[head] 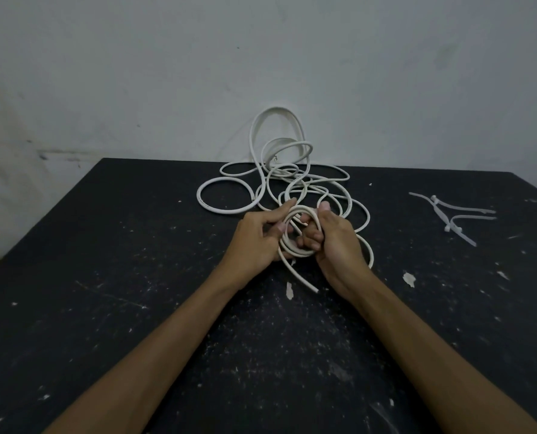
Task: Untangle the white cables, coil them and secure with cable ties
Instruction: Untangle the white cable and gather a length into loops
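Nearest the camera, a cut cable end (314, 289) lies on the dark surface (135, 277), trailing toward 6 o'clock from the small coil (296, 233) held between the hands. The left hand (254, 236) is closed on the coil's left side, fingers pinching the loops from 9 o'clock. The right hand (332, 242) is closed on the right side from 3 o'clock, thumb pointing up over the top turns. Both hands sit level with each other and equally near the work; neither has a free grip.

Beyond the coil, toward 12 o'clock, the loose white cable (276, 183) sprawls in overlapping loops. Its spread runs mainly near to far, ending at the wall (260, 57), where one tall loop leans upright. A flat ring lies out at about 11 o'clock. The slack to be wound in therefore feeds from straight ahead, and the next turns would likely be drawn toward the person.

The cable ties (448, 214) lie well apart at about 2 o'clock, on the right hand's side, so that hand seems better placed to fetch one. Coiling looks barely begun; most cable remains loose.
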